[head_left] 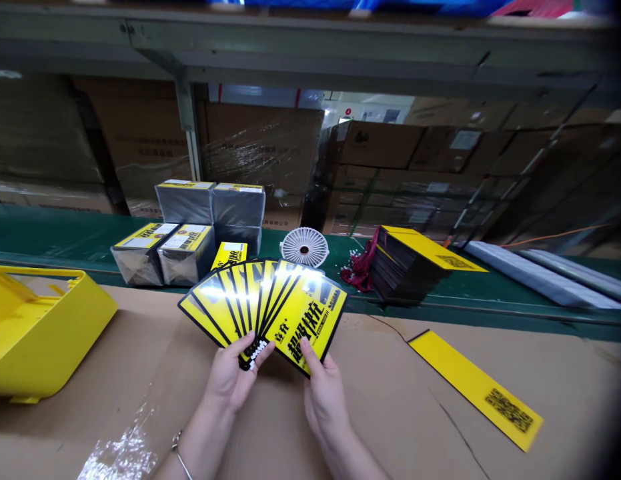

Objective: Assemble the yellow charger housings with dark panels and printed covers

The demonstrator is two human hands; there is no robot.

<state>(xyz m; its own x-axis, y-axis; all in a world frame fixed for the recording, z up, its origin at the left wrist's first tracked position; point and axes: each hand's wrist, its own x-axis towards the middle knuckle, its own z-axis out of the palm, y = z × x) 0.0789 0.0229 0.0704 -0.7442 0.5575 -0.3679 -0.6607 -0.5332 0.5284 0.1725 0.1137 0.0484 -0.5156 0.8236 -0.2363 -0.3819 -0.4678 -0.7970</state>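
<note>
A fan of several yellow, black-edged printed cards (235,297) is spread between my hands above the cardboard-covered table. My left hand (228,377) is closed on the lower corner of the fan, where small white pieces bunch together. At the right end, my right hand (324,397) pinches the lower edge of the front card (314,317), its thumb on the printed face. Large black characters and a glare patch show on that card. The overlapping cards hide most of one another.
A yellow plastic housing (55,333) stands at left. Wrapped card stacks (187,250) and a white fan (304,248) sit behind. To the right are a stack of long yellow-topped panels (415,260), red wires (360,270) and a yellow QR-code strip (475,387). A shelf beam (310,50) crosses above.
</note>
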